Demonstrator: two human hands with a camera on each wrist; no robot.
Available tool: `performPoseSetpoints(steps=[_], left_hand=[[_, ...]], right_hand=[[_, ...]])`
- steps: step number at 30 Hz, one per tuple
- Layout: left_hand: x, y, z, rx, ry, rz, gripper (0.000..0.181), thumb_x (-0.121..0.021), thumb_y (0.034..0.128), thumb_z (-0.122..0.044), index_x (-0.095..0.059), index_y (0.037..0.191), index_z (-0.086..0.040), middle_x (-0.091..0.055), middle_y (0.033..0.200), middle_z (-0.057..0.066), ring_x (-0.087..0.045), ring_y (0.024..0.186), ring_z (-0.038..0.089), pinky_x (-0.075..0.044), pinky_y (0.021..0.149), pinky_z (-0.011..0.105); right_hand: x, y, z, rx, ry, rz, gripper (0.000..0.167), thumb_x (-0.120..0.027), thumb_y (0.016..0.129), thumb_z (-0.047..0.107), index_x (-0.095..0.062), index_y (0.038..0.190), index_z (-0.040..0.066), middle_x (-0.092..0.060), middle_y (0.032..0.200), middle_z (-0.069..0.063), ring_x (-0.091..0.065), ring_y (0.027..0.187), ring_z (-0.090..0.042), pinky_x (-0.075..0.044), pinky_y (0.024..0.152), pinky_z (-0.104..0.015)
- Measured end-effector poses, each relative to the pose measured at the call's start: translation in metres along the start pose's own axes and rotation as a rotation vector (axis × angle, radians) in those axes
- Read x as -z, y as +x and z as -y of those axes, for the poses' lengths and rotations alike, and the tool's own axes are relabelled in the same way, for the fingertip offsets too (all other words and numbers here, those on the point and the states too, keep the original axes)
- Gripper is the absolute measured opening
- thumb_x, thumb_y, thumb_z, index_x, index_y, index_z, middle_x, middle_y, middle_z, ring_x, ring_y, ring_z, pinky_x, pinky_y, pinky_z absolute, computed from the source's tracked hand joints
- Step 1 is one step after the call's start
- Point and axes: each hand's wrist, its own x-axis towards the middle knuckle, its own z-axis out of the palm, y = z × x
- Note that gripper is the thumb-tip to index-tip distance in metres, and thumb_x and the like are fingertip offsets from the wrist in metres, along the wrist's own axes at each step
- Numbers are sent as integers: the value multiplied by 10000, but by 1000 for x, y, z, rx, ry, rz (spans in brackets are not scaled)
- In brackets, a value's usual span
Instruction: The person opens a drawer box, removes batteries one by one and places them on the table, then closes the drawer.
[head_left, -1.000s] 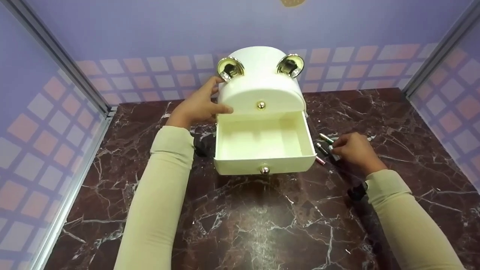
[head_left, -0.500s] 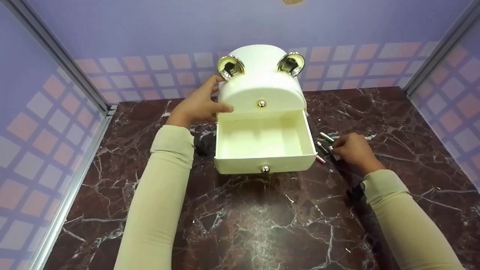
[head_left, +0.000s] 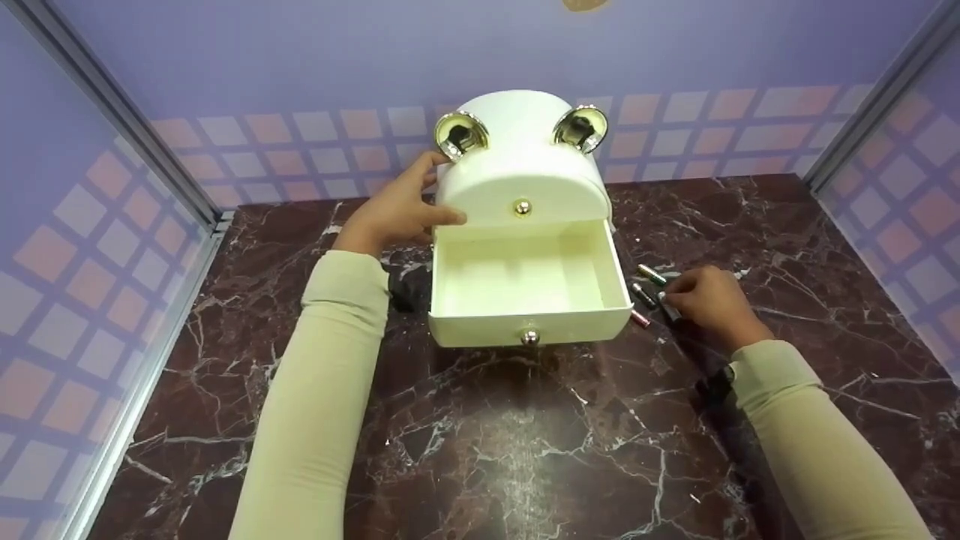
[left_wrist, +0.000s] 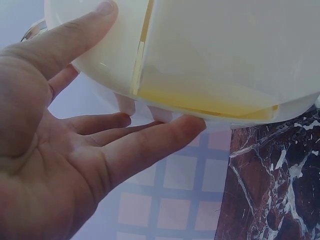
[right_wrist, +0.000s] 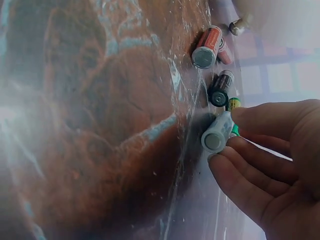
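Count stands at one white cabinet (head_left: 517, 161), one pulled-out drawer (head_left: 480, 331), two knobs (head_left: 523, 208), two golden ears (head_left: 582, 128), one left hand (head_left: 396, 208), one right hand (head_left: 711, 300) and at least four batteries (right_wrist: 222, 88) to the right.

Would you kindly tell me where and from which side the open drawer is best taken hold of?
Most likely by its round knob, pinched from the front: it juts from the middle of the drawer front. Neither the left hand, on the box, nor the right hand, pinching the white battery, blocks it.
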Motion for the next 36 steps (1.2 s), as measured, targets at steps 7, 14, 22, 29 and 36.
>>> performPoseSetpoints(steps=[7,14,22,29,36], left_hand=[[0,2,1,1,-16,5,793,-786,806,-158,-290,1410,-288,-209,1621,69,-604,1152,286,-609,769,443],[0,3,2,5,-8,1,795,-785,807,-160,-288,1414,-293,-221,1618,59,-625,1109,266,-608,679,362],[-2,-2,-5,0,-40,18,773,-756,833,-115,-274,1421,-259,-232,1612,53,-628,1098,291,-603,636,338],[-4,-11,-18,21,-47,32,751,-729,847,-68,-269,1422,-219,-195,1620,94,-586,1180,322,-612,767,412],[-4,-3,-12,27,-43,22,754,-741,834,-78,-284,1408,-252,-205,1620,73,-608,1148,303,-604,796,450]], right_hand=[[6,-1,3,-23,21,-36,126,-708,848,200,-765,828,89,-720,771,-71,-589,685,-218,-463,625,-309],[16,-1,17,-34,40,-45,121,-694,854,176,-743,864,67,-730,826,-120,-631,702,-226,-498,614,-306],[29,1,46,10,51,-82,124,-706,869,195,-751,893,82,-733,831,-109,-629,648,-173,-507,574,-292],[41,-1,75,38,105,-123,143,-735,856,277,-754,895,141,-732,839,-65,-614,681,-159,-496,615,-288],[52,-4,110,79,142,-147,127,-742,849,315,-755,890,196,-729,838,-15,-613,698,-150,-491,609,-258]])
